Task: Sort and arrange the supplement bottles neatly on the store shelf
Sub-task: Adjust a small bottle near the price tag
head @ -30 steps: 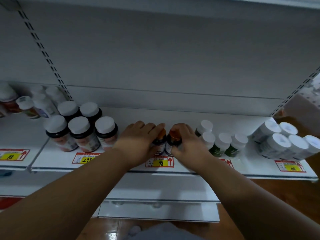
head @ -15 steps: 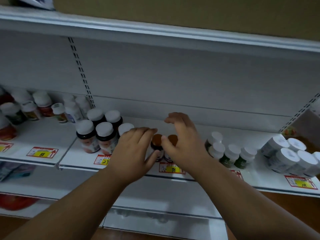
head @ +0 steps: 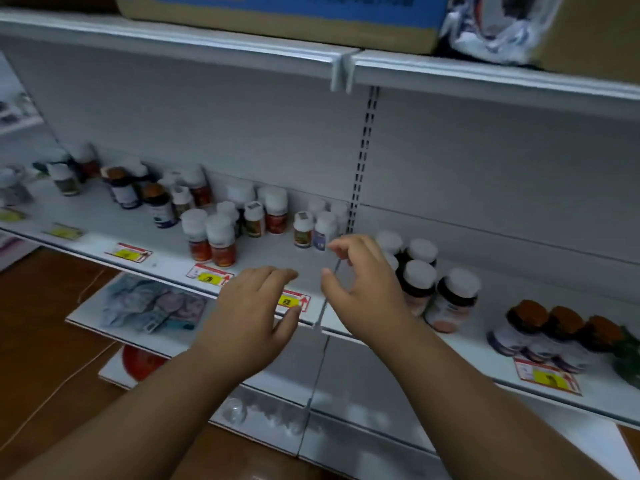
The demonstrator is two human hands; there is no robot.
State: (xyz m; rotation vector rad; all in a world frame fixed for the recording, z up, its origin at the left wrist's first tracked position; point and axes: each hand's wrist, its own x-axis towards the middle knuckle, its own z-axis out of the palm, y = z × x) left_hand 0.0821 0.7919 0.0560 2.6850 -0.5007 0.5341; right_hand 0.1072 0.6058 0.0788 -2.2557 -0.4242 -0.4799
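My left hand [head: 252, 306] hovers over the white shelf [head: 263, 261] front edge with relaxed fingers, holding nothing. My right hand [head: 360, 289] hangs beside it, fingers loosely curled and empty, in front of several dark white-capped bottles [head: 419, 285]. Three orange-capped bottles [head: 550, 327] stand in a row at the far right. Red-labelled white-capped bottles [head: 211, 237] stand left of my hands. Two small bottles [head: 313, 228] sit just behind my right hand's fingertips. More mixed bottles [head: 156, 199] are scattered toward the far left.
Yellow and red price tags [head: 211, 277] line the shelf edge. A cardboard box [head: 277, 19] and a plastic bag [head: 498, 26] sit on the upper shelf. A lower shelf holds flat packages [head: 149, 306]. Brown floor lies at the left.
My view has swung left along the shelf. Both hands have let go of the orange-capped bottles and moved left, now hovering empty near the shelf divider.
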